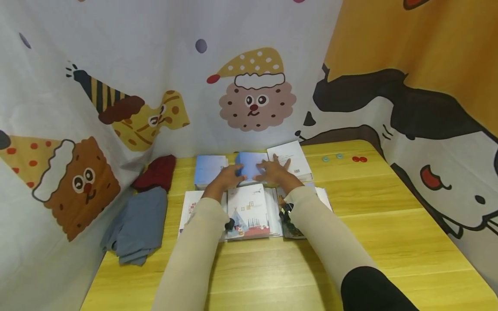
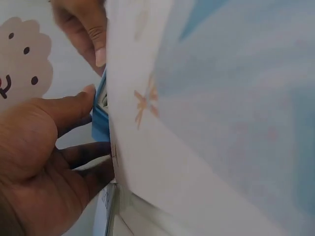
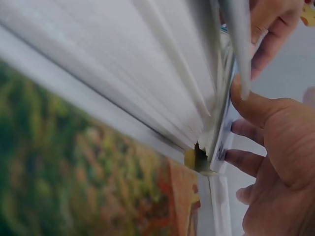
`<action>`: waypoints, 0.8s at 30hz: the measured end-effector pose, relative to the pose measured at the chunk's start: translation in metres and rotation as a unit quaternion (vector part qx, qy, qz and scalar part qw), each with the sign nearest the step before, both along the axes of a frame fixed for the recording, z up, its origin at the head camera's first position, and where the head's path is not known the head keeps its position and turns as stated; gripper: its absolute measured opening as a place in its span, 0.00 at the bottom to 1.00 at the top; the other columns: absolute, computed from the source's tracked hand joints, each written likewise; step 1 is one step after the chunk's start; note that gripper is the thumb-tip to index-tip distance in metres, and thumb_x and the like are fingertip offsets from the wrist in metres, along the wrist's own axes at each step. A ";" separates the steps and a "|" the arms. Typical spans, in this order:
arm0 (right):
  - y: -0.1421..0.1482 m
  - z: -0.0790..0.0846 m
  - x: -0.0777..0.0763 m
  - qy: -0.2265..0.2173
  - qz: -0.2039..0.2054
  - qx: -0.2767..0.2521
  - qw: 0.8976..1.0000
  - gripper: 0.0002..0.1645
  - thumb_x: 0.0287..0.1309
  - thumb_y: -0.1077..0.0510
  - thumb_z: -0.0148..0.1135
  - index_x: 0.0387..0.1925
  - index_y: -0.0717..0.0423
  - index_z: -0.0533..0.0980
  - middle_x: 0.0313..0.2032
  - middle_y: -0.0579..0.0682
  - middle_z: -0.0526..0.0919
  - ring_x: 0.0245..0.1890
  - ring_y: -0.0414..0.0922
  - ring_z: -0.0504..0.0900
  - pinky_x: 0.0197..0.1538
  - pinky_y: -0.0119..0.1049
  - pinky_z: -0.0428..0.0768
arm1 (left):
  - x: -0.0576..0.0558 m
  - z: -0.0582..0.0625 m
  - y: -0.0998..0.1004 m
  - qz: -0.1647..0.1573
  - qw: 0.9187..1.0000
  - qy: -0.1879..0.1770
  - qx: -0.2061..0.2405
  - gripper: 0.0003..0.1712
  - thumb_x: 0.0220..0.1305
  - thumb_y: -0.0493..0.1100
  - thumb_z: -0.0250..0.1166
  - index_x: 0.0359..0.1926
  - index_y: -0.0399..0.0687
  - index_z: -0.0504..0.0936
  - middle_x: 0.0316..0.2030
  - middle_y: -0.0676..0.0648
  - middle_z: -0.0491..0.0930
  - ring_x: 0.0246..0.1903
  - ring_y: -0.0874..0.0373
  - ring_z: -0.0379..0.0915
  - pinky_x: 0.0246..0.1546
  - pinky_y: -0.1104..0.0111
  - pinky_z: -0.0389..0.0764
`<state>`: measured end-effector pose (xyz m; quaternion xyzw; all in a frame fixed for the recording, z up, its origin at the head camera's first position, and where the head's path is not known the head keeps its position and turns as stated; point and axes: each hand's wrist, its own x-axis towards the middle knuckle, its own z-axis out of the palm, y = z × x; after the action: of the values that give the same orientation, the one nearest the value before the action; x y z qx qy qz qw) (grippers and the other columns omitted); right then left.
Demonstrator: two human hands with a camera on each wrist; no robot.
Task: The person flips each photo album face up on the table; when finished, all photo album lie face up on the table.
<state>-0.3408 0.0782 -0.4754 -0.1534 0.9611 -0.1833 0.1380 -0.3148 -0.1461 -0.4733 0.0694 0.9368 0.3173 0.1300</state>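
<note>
Two rows of thick books lie on the table. In the head view, a blue book (image 1: 249,162) sits mid-back row, between another blue book (image 1: 208,168) and a tilted white book (image 1: 291,156). My left hand (image 1: 227,176) touches the left side of the middle blue book, thumb and fingers apart. Spread fingers of my right hand (image 1: 275,171) rest on that book's right side and on the white book. The left wrist view shows the left thumb at a blue corner (image 2: 101,125). A book with a tent drawing (image 1: 247,211) lies in front; its neighbours are partly hidden by my sleeves.
Folded grey cloth (image 1: 142,224) and a dark red cloth (image 1: 157,172) lie at the table's left. Small blue rings (image 1: 332,157) and red round pieces (image 1: 359,159) sit at the back right. A printed curtain (image 1: 171,52) hangs behind the table (image 1: 389,224).
</note>
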 end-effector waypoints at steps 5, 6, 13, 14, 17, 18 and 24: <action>-0.006 0.000 0.002 0.021 -0.005 0.034 0.999 0.42 0.74 0.27 0.59 0.82 0.34 0.68 0.87 0.50 0.59 0.90 0.63 0.34 0.78 0.83 0.25 | -0.002 0.000 0.002 -0.014 0.999 0.008 -0.035 0.37 0.83 0.54 0.61 0.86 0.54 0.64 0.84 0.39 0.62 0.85 0.37 0.55 0.87 0.43 0.55; -0.007 0.000 0.002 0.024 -0.008 0.037 0.999 0.42 0.74 0.27 0.60 0.82 0.34 0.68 0.87 0.50 0.60 0.90 0.63 0.35 0.78 0.83 0.25 | -0.003 0.001 0.002 -0.018 0.999 0.018 -0.045 0.37 0.83 0.53 0.61 0.85 0.53 0.64 0.84 0.39 0.62 0.86 0.36 0.53 0.87 0.43 0.54; -0.009 0.003 0.003 0.029 -0.015 0.042 0.999 0.43 0.73 0.26 0.61 0.82 0.34 0.68 0.86 0.49 0.61 0.90 0.63 0.38 0.78 0.83 0.26 | -0.006 0.003 0.005 -0.040 0.987 0.030 -0.150 0.36 0.85 0.60 0.56 0.86 0.60 0.63 0.89 0.47 0.50 0.88 0.30 0.27 0.86 0.34 0.37; -0.008 0.002 0.003 0.029 -0.015 0.041 0.999 0.43 0.73 0.26 0.61 0.82 0.34 0.68 0.86 0.49 0.61 0.90 0.63 0.38 0.78 0.84 0.26 | -0.005 0.004 0.005 -0.039 0.987 0.025 -0.153 0.36 0.85 0.60 0.55 0.86 0.62 0.62 0.89 0.48 0.50 0.88 0.31 0.25 0.86 0.33 0.36; -0.007 -0.001 0.002 0.027 -0.016 0.035 0.999 0.44 0.73 0.26 0.61 0.83 0.33 0.67 0.87 0.48 0.60 0.90 0.63 0.38 0.78 0.83 0.25 | -0.001 0.006 0.004 -0.033 0.989 0.016 -0.146 0.37 0.85 0.61 0.55 0.87 0.64 0.61 0.89 0.50 0.52 0.89 0.33 0.24 0.85 0.31 0.34; -0.006 -0.002 0.001 0.027 -0.016 0.036 0.999 0.44 0.73 0.26 0.60 0.83 0.33 0.67 0.87 0.48 0.59 0.90 0.63 0.37 0.78 0.83 0.25 | 0.000 0.007 0.004 -0.032 0.989 0.016 -0.146 0.37 0.84 0.61 0.55 0.87 0.64 0.61 0.88 0.50 0.53 0.89 0.34 0.24 0.85 0.30 0.34; -0.003 0.001 -0.002 0.007 -0.008 0.032 0.999 0.46 0.73 0.25 0.60 0.84 0.33 0.64 0.88 0.47 0.56 0.90 0.63 0.35 0.77 0.83 0.23 | 0.001 0.007 0.004 -0.033 0.987 0.019 -0.159 0.37 0.85 0.62 0.54 0.87 0.64 0.60 0.88 0.50 0.54 0.89 0.33 0.24 0.84 0.29 0.35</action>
<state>-0.3424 0.0754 -0.4742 -0.1426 0.9686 -0.1523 0.1350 -0.3140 -0.1423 -0.4659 0.0844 0.9748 0.1588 0.1317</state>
